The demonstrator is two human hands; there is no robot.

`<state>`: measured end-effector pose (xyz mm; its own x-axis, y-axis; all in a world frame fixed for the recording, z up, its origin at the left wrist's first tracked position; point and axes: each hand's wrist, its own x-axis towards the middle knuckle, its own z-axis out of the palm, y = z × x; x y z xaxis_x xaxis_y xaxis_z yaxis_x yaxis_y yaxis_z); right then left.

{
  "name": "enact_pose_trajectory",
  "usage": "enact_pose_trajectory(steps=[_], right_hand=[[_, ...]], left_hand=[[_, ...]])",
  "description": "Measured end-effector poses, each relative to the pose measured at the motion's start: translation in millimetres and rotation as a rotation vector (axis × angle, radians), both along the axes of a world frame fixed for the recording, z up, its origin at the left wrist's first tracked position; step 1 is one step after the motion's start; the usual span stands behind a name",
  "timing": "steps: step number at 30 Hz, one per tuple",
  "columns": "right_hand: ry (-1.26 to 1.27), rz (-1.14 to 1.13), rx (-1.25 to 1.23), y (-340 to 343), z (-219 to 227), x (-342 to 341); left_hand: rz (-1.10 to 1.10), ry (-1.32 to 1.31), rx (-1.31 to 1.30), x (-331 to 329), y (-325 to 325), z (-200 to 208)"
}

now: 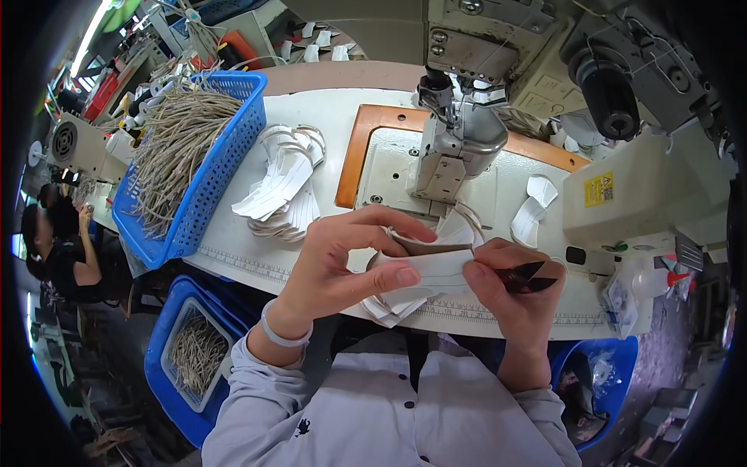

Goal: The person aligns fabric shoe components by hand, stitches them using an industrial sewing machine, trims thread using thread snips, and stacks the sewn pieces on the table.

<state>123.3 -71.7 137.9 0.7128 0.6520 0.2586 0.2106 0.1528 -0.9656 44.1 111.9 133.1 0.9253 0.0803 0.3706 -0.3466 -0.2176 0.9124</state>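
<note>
In front of my chest, both hands hold a curved white cut piece with a beige inner side. My left hand pinches its left part between thumb and fingers. At the right end, my right hand grips it with thumb and fingertips. Black thread snips also lie in that hand, with their tips pointing right. Just behind the hands stands the sewing machine's metal post. More white pieces show under my hands, partly hidden. A layered stack of white pieces lies to the left.
A blue basket of beige cords stands on the table's left side. Below it is a blue bin with a smaller corded basket inside. Loose white pieces lie right of the machine. Another person sits far left.
</note>
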Motion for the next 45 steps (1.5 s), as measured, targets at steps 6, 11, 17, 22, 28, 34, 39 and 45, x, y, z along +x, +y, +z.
enact_pose_trajectory(steps=[6, 11, 17, 22, 28, 34, 39, 45], right_hand=[[-0.04, -0.038, 0.001, 2.1, -2.6, -1.3], [-0.043, -0.066, 0.031, 4.9, -2.7, -2.4], [-0.061, -0.097, 0.007, 6.1, -4.8, 1.8], [-0.069, -0.145, -0.015, 12.6, -8.5, 3.7], [0.029, -0.132, 0.043, 24.4, -14.9, 12.1], [0.001, -0.25, 0.061, 44.8, -14.4, 33.9], [-0.493, -0.421, 0.021, 52.4, -5.5, 46.9], [-0.751, -0.454, 0.011, 61.3, -19.7, 56.9]], left_hand=[[0.105, -0.093, -0.081, -5.0, -6.8, 5.3], [0.103, -0.063, -0.062, -4.6, -6.2, 8.6], [0.07, -0.005, -0.252, 7.0, -8.0, 8.2], [-0.005, 0.138, -0.262, 20.0, -6.0, 10.6], [0.068, 0.317, -0.193, 27.6, -1.0, 15.3], [0.051, 0.227, -0.2, 77.8, 25.6, 14.2], [-0.007, 0.328, -0.315, 108.1, 47.3, 25.7], [-0.025, 0.277, -0.18, 106.8, 48.7, 33.7]])
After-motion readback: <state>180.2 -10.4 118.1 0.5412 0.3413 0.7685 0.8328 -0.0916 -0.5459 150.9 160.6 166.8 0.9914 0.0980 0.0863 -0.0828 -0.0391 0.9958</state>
